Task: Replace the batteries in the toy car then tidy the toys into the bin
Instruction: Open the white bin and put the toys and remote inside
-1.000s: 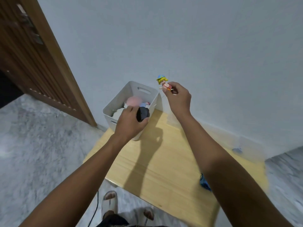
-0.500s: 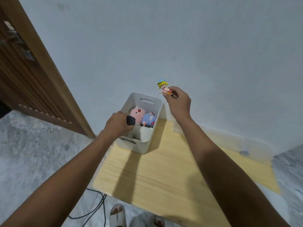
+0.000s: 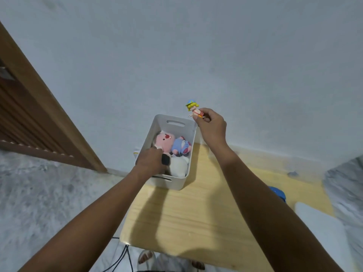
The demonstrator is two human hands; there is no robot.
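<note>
A white plastic bin stands at the far left corner of the wooden table, against the wall. Inside lie a pink plush pig, a blue-and-pink plush and a white plush. My left hand reaches into the bin's near left side, closed around a small black object. My right hand hovers above the bin's far right corner, pinching a small figurine with yellow hair and a blue hat.
A blue object and a white object rest at the table's right edge. A wooden door frame rises at left. Black cables trail on the grey marble floor near my sandalled feet.
My left hand has pushed down into the bin with the black object. My right hand keeps the figurine above the bin's far corner. My view has shifted closer over the bin.
</note>
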